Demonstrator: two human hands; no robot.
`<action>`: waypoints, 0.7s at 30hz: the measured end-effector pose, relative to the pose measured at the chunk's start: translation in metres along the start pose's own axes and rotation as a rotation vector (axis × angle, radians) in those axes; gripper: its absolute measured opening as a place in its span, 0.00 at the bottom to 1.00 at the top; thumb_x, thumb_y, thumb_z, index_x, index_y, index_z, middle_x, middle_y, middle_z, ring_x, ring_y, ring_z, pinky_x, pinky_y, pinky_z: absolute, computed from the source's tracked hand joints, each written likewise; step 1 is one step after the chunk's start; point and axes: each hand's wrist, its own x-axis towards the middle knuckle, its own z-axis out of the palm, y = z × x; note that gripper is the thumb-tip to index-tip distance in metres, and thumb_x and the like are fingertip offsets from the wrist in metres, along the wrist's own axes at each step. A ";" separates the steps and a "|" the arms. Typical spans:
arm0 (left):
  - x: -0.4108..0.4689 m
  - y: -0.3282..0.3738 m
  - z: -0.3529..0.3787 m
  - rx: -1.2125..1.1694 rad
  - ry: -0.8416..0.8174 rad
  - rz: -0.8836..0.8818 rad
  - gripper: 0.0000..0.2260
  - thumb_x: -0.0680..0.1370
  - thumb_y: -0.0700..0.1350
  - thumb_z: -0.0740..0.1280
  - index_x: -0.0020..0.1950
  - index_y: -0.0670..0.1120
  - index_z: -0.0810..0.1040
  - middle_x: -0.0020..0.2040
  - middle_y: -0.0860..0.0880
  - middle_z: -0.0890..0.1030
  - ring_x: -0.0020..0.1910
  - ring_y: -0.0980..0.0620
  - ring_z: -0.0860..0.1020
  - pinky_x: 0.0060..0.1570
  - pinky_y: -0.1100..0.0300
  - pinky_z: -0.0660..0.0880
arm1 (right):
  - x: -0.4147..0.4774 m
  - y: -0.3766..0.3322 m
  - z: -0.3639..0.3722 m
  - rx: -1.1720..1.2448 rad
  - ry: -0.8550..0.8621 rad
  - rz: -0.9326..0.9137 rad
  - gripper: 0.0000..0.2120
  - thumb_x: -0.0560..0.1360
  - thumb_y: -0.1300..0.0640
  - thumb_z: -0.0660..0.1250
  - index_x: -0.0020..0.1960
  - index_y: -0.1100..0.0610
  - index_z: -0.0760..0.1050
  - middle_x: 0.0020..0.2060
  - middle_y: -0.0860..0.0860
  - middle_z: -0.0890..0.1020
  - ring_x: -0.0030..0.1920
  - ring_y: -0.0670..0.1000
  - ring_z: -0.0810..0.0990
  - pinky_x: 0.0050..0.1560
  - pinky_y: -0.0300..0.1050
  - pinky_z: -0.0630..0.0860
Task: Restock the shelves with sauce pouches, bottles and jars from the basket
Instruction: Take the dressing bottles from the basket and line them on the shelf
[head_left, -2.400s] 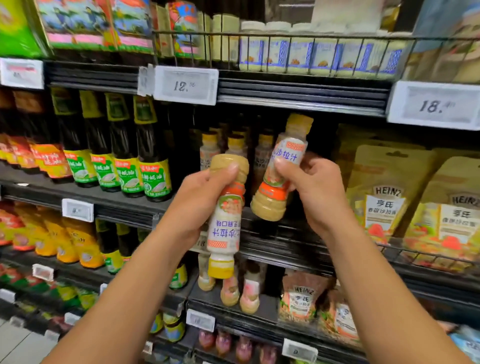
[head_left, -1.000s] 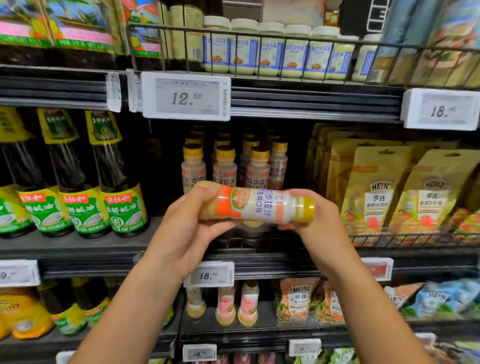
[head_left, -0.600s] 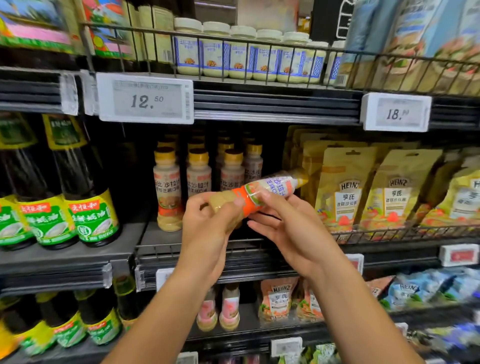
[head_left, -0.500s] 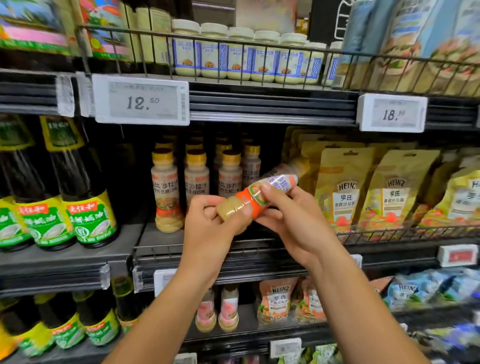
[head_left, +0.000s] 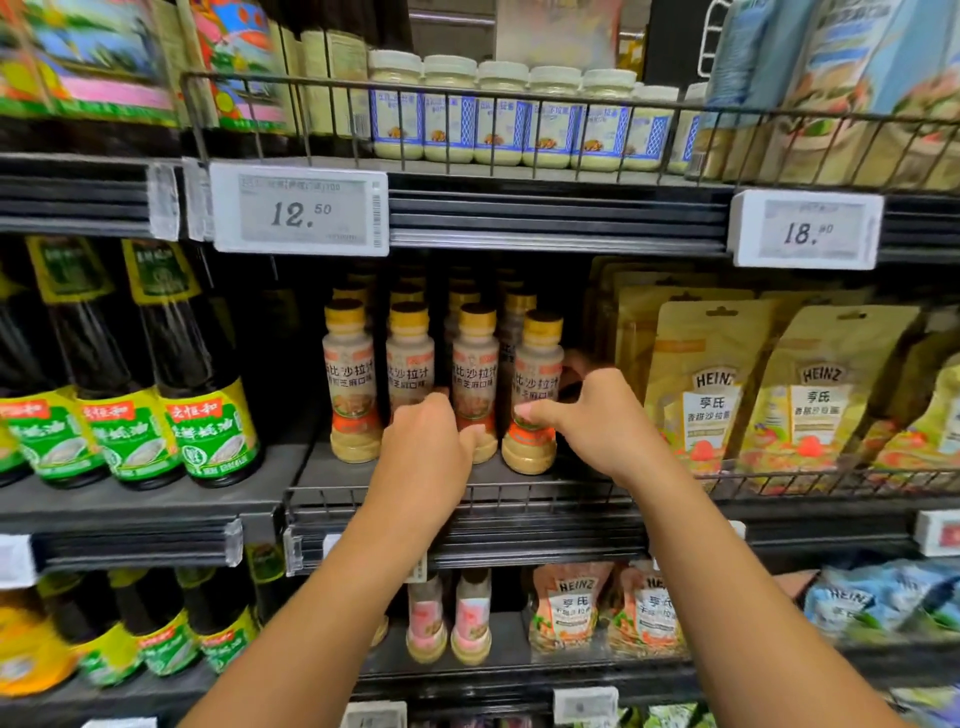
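Middle shelf (head_left: 311, 470) has a front row (head_left: 349, 374) of four little yellow-capped bottles with labels reading 沙拉汁. There are more rows behind, but they're too dark for me to count. The one being stocked is the dressing bottle (head_left: 537, 364) at the right end of that row. It's upright with its base on the shelf, and the right hand (head_left: 597, 423) is wrapped round it, thumb across the orange band and fingers gone behind. The left hand (head_left: 423, 447) is curled up low against the middle two of the row, and I can't tell if it's actually gripping anything. Half a second ago that bottle was tilted in mid-air with both hands on it, so it's now been stood in place. The price tags above read 12.50 (head_left: 298, 215) and 18.90 (head_left: 805, 231), though the second one's small digits are a bit soft. Just right of the row are two yellow HEINZ 亨氏 pouches (head_left: 709, 400), with more cut off at the edge. Up top there are six white-lidded jars (head_left: 501, 119) with blue labels. On the left are three dark bottles (head_left: 213, 431) with green labels. One shelf down are two pink-label bottles (head_left: 470, 618) and two orange HEINZ pouches (head_left: 569, 608).
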 end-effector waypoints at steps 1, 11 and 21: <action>0.002 0.003 0.001 0.036 -0.006 -0.004 0.15 0.79 0.54 0.69 0.54 0.42 0.76 0.49 0.42 0.80 0.53 0.39 0.78 0.45 0.53 0.72 | 0.002 0.002 0.002 -0.008 0.000 0.003 0.12 0.71 0.51 0.78 0.38 0.51 0.75 0.21 0.36 0.74 0.23 0.35 0.72 0.25 0.29 0.64; 0.018 0.006 0.006 0.243 -0.006 0.006 0.15 0.77 0.55 0.70 0.46 0.43 0.74 0.43 0.43 0.75 0.49 0.39 0.78 0.40 0.54 0.67 | 0.002 0.011 0.009 -0.200 -0.084 0.126 0.26 0.66 0.45 0.80 0.58 0.56 0.80 0.49 0.52 0.84 0.48 0.53 0.82 0.44 0.45 0.77; 0.018 0.001 0.012 0.226 0.035 -0.057 0.19 0.77 0.54 0.71 0.37 0.46 0.65 0.37 0.47 0.67 0.46 0.39 0.78 0.38 0.54 0.68 | 0.006 0.007 0.015 -0.304 -0.076 0.093 0.24 0.71 0.45 0.77 0.58 0.58 0.76 0.45 0.51 0.78 0.45 0.53 0.76 0.43 0.44 0.71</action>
